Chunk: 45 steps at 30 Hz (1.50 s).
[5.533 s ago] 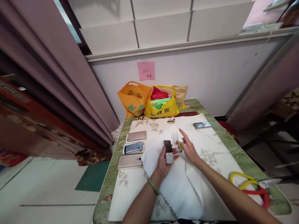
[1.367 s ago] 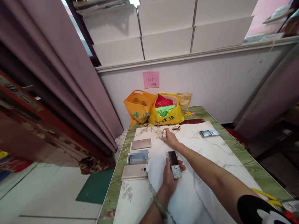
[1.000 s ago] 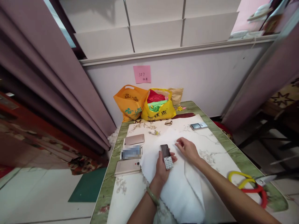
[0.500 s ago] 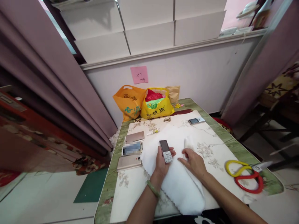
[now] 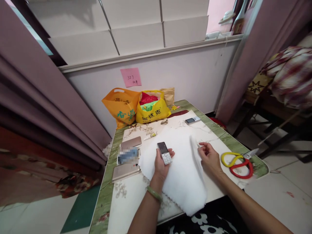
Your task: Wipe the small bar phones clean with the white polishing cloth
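My left hand [image 5: 162, 162] lies palm up, its fingers closed around a grey keypad mobile phone [image 5: 166, 158] with its dark screen facing up. Beneath that hand spreads a white soft cloth [image 5: 181, 182] with a scalloped edge. At the cloth's raised right edge, my right hand [image 5: 209, 158] has its fingers curled and pinched on the fabric; the fingertips are partly hidden. To the left lie a rose-gold phone [image 5: 131, 142], a phone with a blurred screen [image 5: 128, 156] and a gold phone [image 5: 125, 172].
Scissors [image 5: 240, 164] with yellow and red handles lie at right. Another keypad phone [image 5: 192, 120] sits at the far right. A small tube [image 5: 149, 136] and eyeglasses [image 5: 164, 122] are farther back. An orange bag [image 5: 120, 105] and a yellow bag [image 5: 153, 112] stand at the table's back.
My right hand has moved right, away from the phone, and the cloth's right flap has opened outward. My left hand still holds the phone. The view has shifted right.
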Each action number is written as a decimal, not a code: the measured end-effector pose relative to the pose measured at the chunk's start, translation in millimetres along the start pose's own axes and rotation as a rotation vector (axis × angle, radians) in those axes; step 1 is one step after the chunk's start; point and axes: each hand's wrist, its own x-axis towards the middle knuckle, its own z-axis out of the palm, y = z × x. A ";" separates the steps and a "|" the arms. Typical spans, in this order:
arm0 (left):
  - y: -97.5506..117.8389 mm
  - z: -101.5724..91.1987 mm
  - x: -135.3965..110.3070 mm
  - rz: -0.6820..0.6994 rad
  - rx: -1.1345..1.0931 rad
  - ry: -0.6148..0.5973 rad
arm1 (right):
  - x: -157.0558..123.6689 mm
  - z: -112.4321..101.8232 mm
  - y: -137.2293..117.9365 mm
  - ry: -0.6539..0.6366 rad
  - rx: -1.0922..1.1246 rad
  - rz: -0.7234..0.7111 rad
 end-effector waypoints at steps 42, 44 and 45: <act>5.9 -0.5 -2.9 -0.057 -0.107 -0.051 | 6.5 54.1 -50.8 -0.124 0.111 -0.145; 5.8 0.2 -2.9 -0.052 -0.098 -0.055 | 6.1 54.2 -55.3 -0.120 0.117 -0.102; 5.4 0.4 -2.7 -0.048 -0.095 -0.055 | 6.1 54.9 -58.7 -0.120 0.125 -0.079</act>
